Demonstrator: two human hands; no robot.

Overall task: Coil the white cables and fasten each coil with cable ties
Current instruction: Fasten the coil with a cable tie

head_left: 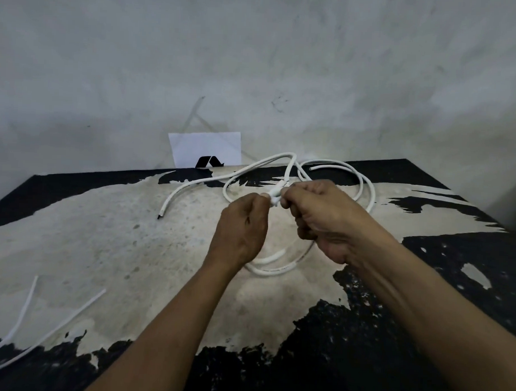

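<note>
Here, at a worn table (118, 234) with its black coating peeling away, a person works on a white cable (274, 272) that is loosely looped across the far middle of the top. Both hands meet above the loops. The left hand (241, 227) has its fingers curled and pinches a short white bunch where the strands cross. The right hand (323, 218) is also curled tight and nips the same bunch from the other side. The hands seem raised so the loops can gather at one point while the rest of the cable lies slack on the table.

Whether a tie is already round that bunch cannot be told, as the knuckles hide it. One free end of the cable (161, 214) trails off to the left and rests on the bare patch, and a lower loop sags out from under the wrists. The coil looks uneven and open, so the fastening step appears to be under way rather than finished.

Two cable ties (27, 304) lie near the left edge, well apart from the hands, probably kept as spares where the left hand can reach them. A white card (220, 144) with a black mark leans against the stained grey wall (255, 63) behind the table. A loop may slip free if either pinch eases.
</note>
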